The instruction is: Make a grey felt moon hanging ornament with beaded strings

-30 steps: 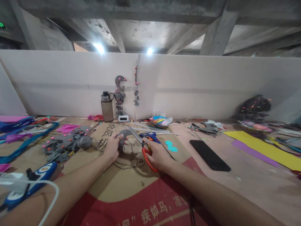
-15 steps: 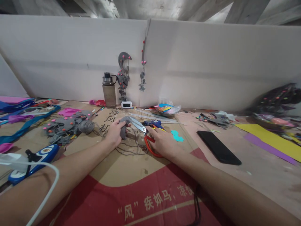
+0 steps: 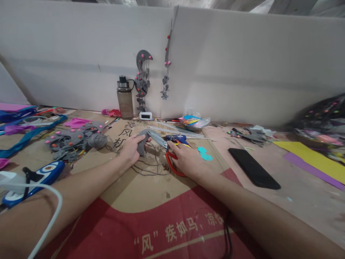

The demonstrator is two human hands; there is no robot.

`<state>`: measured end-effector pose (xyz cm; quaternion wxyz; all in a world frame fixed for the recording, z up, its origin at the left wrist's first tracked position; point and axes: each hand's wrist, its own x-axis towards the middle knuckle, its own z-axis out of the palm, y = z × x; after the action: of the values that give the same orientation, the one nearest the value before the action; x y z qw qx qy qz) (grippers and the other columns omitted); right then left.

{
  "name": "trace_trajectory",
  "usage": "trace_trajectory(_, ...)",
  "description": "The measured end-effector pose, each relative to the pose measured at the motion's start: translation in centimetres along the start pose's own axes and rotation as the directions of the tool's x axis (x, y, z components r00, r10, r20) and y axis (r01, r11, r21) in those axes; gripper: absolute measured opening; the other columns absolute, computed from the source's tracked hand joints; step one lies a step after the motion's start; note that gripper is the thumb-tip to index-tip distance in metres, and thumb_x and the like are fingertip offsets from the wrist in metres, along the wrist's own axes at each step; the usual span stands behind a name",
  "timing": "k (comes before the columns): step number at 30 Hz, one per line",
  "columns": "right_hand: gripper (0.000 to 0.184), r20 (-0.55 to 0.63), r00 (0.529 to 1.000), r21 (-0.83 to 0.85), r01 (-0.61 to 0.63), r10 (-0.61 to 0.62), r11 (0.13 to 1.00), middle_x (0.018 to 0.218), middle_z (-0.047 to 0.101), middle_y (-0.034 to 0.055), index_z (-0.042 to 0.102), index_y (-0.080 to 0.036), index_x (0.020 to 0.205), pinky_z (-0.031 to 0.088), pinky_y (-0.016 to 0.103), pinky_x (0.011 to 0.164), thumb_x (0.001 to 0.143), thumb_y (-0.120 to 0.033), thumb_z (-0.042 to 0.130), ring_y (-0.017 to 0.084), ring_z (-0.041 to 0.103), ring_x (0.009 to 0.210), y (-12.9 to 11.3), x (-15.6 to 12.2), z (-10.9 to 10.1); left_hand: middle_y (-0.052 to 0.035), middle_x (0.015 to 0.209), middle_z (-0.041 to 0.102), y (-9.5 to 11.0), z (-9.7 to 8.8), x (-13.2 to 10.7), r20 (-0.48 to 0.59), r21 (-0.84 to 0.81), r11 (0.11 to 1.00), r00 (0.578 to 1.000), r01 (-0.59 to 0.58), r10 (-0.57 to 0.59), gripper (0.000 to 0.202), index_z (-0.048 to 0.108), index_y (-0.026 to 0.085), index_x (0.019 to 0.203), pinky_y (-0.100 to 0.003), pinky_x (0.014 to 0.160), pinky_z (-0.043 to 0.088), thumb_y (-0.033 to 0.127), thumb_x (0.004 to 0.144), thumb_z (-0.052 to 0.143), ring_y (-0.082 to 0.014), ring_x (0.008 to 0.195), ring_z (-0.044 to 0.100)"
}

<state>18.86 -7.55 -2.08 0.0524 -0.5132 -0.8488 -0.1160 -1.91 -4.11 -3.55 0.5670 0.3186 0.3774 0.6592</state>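
My left hand (image 3: 130, 148) is closed around a grey felt piece (image 3: 141, 142) held just above the cardboard. My right hand (image 3: 187, 161) grips red-handled scissors (image 3: 164, 149), with fingers through the loops; the blades point left and reach the felt piece. Loose grey yarn (image 3: 151, 167) lies in loops on the cardboard under both hands. A blue glue gun (image 3: 176, 138) rests just behind my right hand, and a turquoise cut-out (image 3: 204, 153) lies to its right.
A brown bottle (image 3: 125, 99), a small clock (image 3: 145, 115) and hanging grey felt ornaments (image 3: 142, 81) stand at the white back wall. A pile of grey felt shapes (image 3: 74, 141) lies left, a black phone (image 3: 253, 168) right, yellow foam sheet (image 3: 311, 159) far right.
The camera has tilted down, so the ceiling has left the view. The scissors' blades have closed in on the felt piece; both hands stay in much the same place.
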Motion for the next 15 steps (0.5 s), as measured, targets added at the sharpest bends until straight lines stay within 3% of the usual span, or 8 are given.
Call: trace_trajectory(15,0.052,-0.008,1.000,-0.083,0.007,-0.008,0.997,0.104,0.064,0.0112,0.030,-0.025,0.142,0.044,0.031,0.064,0.091,-0.028,0.036,0.025,0.063,0.082,-0.01,0.40,0.51,-0.0090,0.067,0.066,0.22,-0.29,0.56,-0.022,-0.001,0.994,0.994,0.110,-0.110,0.010,0.063,0.006,0.081,-0.017,0.046,0.045,0.007,0.076,0.055,-0.0110,0.055,0.059)
